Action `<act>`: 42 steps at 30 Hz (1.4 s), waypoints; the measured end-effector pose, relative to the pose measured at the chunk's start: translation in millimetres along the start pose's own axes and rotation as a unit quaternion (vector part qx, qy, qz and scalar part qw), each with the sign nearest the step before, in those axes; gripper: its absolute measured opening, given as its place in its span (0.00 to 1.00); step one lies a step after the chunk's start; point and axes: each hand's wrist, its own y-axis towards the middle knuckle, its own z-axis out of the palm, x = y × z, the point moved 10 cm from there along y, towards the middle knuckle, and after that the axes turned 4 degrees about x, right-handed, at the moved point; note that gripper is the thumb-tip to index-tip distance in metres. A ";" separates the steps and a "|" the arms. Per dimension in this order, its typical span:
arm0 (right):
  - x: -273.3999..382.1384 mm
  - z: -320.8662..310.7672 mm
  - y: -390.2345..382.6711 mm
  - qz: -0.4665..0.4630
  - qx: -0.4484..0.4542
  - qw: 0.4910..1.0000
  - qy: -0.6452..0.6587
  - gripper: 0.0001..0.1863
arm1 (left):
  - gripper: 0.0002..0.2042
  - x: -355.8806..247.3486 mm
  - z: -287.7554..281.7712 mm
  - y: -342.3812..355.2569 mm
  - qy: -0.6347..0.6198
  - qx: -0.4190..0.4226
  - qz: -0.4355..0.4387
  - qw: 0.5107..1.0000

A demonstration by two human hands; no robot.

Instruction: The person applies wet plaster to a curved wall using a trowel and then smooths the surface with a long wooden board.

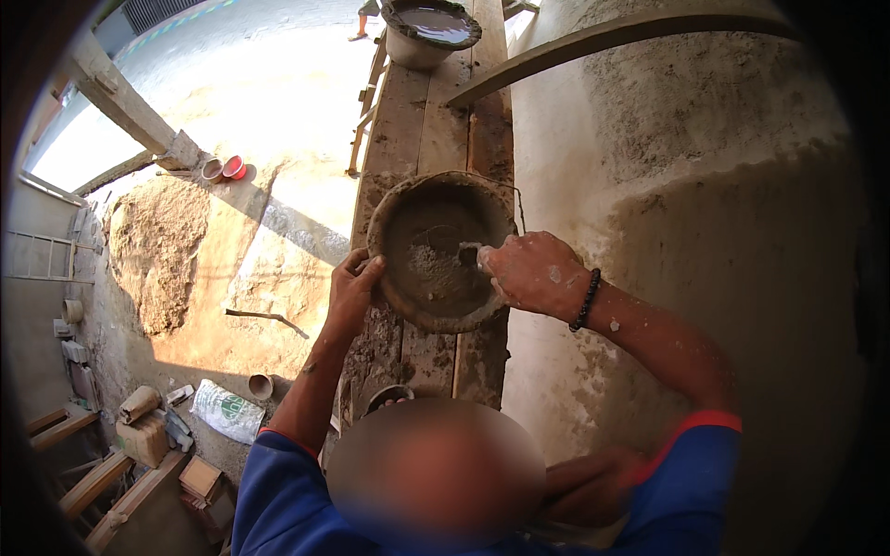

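A round, mortar-caked basin [389,301] stands on the wooden planks in front of me, with wet grey mortar [436,269] in its bottom. My left hand [352,292] grips the basin's left rim, thumb on top. Over the right rim, my right hand [533,273] is closed round a small trowel [469,252]; its end is inside the basin near the mortar, and the rest is mostly hidden by my fingers. Splashes of mortar mark the right hand and forearm. A thin wire handle [521,208] sticks out at the basin's upper right.
Wooden planks [436,120] run ahead, with a bucket of greyish water [417,51] at the far end. A partly plastered wall [667,278] rises on the right. Down left lie two bowls [222,169], a stick [264,318], a white sack [227,412] and bricks [204,477].
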 end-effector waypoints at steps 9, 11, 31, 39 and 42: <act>-13.5 48.5 -1.1 0.056 -0.014 0.998 -0.011 0.04 | 0.14 -10.5 -0.1 15.8 0.183 0.034 0.020 0.982; -5.4 12.9 -18.5 0.034 0.020 0.999 0.015 0.08 | 0.18 -31.7 -12.9 21.6 0.305 -0.005 0.082 0.949; -125.2 -11.7 -176.6 0.318 -0.087 0.911 0.249 0.20 | 0.10 -163.2 185.9 5.6 0.469 0.062 0.450 0.758; -49.1 -7.5 -23.6 0.154 -0.146 0.977 0.007 0.10 | 0.33 -39.8 8.0 -61.3 0.334 -0.160 0.189 0.909; -25.2 38.4 22.6 0.126 -0.064 0.989 0.047 0.07 | 0.23 33.0 9.9 -56.0 0.088 -0.040 0.016 0.995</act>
